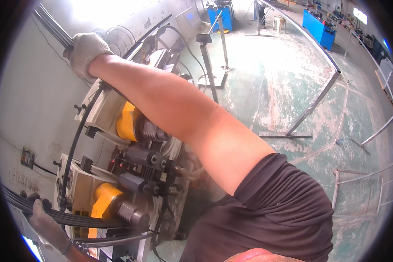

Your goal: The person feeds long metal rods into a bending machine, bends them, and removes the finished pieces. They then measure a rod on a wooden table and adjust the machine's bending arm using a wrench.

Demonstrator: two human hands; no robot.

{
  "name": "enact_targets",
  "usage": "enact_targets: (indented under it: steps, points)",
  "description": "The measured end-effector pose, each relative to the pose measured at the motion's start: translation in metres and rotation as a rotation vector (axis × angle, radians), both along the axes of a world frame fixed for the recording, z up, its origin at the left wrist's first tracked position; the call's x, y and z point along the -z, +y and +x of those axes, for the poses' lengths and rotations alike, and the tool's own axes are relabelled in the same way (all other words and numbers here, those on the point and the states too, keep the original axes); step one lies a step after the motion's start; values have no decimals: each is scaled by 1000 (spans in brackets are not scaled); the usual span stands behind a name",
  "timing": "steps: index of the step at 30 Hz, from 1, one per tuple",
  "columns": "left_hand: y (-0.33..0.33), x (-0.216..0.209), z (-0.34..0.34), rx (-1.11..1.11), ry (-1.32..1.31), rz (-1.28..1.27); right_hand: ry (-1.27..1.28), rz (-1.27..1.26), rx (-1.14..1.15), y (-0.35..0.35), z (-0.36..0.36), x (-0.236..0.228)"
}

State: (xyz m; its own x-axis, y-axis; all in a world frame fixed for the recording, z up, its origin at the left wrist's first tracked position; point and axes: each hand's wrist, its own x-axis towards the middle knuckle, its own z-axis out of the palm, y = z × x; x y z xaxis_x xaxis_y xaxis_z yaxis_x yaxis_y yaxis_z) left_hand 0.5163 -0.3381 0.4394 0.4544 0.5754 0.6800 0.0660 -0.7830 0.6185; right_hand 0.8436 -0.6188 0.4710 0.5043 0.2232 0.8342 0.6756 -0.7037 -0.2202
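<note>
1. Two bunches of black strands here: the upper bunch [54, 28] at 10 o'clock, the lower bunch [81, 219] at 8 o'clock, crossing by a yellow machine part [101, 205]; can't tell if they join out of view
2. Both hands are full: the gloved right hand [87, 54] at 10 o'clock is fisted round the upper bunch, the left hand [46, 220] at 8 o'clock is curled round the lower
3. My guess: springy, semi-stiff, not fragile, single strands light but a bunch gets heavy
4. Look smooth, so they'd probably slide; I'd wrap the whole bunch, well away from that ridged roller [133, 213]
</note>
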Motion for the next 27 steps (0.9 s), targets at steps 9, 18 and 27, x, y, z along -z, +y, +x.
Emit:
enact_targets:
  steps: [9, 18, 27]
  points:
    - [-15, -3, 0, -56, 2, 8, 180, 215, -181, -2, -7, -6]
    - [-28, -1, -2, 53, -80, -67, 193, 302, -205, -6, -14, -3]
    - [21, -40, -13, 17, 49, 210, 234, 397, -229, -6, -7, -6]
